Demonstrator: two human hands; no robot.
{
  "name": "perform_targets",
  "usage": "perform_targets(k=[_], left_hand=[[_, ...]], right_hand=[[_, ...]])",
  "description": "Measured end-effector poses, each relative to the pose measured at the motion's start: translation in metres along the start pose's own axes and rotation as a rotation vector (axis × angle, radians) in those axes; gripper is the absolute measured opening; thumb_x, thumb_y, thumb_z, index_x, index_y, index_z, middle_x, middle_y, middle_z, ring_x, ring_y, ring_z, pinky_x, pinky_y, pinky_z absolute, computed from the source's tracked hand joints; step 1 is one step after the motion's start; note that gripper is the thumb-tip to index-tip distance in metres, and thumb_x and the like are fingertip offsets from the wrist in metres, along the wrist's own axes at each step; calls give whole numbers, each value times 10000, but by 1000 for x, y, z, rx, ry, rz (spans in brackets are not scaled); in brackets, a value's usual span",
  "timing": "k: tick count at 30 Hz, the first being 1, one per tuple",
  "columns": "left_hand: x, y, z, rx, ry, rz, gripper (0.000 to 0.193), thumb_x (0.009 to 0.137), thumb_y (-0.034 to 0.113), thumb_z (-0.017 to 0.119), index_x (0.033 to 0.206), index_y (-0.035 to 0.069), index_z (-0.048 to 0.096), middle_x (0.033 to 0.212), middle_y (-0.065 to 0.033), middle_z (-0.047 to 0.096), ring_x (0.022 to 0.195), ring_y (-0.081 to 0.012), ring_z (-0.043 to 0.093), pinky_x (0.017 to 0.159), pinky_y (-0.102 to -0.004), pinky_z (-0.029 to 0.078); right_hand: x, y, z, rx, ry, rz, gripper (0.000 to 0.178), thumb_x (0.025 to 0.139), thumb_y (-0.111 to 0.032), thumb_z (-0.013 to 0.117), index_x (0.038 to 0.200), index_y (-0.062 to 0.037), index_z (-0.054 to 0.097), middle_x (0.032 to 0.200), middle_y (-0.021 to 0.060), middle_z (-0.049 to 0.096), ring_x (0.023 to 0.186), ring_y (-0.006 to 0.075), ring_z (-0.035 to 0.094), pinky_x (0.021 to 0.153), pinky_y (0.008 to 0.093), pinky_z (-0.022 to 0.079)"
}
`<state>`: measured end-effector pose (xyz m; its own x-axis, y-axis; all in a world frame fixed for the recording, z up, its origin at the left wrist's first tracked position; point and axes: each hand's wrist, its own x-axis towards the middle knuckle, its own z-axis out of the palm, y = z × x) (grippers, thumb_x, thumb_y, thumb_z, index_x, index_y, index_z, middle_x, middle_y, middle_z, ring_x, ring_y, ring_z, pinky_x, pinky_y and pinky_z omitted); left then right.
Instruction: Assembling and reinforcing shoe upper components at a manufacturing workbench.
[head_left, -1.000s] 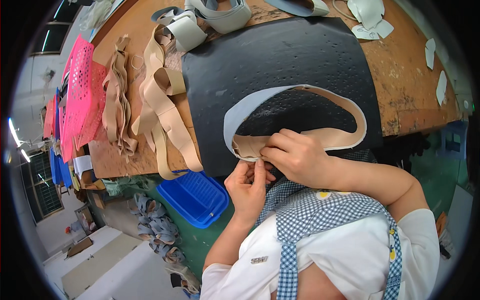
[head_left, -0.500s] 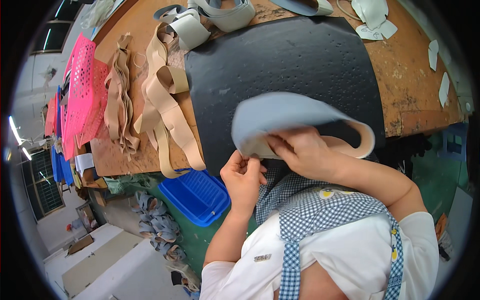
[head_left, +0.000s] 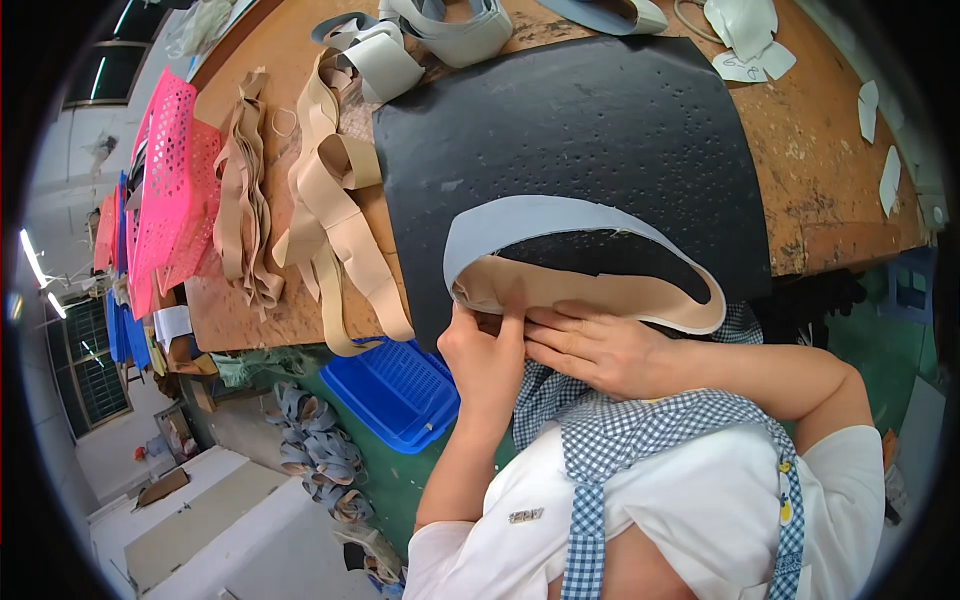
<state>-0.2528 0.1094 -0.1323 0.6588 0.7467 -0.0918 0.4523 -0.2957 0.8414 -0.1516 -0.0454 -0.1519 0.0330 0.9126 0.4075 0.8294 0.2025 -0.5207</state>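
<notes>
Loop [head_left: 540, 212] of grey-blue, tan-lined band is held at the near side of the black mat [head_left: 580, 120]; its near-left wall is pinched by the left hand [head_left: 483, 352], thumb inside; whether the right hand [head_left: 610, 355] grips cannot be told; judged light and pliable, it is best held by its edge

Head-worn fisheye, looking steeply down, near hands [head_left: 615, 355].

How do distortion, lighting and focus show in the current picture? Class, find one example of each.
Head view, distortion: the mat's right edge looks bowed, and the picture's corners are black; head view, lighting: a tube lamp at far left glares white; head view, focus: the loop looks fairly sharp, without obvious motion blur.
</notes>
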Motion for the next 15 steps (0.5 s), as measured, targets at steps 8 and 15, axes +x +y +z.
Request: perform_targets(k=[8,15], left_hand=[[15,9,-2,204,70,31,206,867,102,648,994,-58,626,636,-160,659,573,-276,676,572,-368,514],[55,30,5,405,117,237,225,886,176,611,771,1,530,621,-232,595,622,-438,616,591,-479,479]], right_hand=[[48,7,-95,-64,355,134,315,689,49,705,1002,17,691,1031,160,685,882,314,698,735,366,591],[132,83,-88,-263,-229,63,332,759,-63,674,1084,-10,632,1044,162,676,952,319,664,759,398,553]])
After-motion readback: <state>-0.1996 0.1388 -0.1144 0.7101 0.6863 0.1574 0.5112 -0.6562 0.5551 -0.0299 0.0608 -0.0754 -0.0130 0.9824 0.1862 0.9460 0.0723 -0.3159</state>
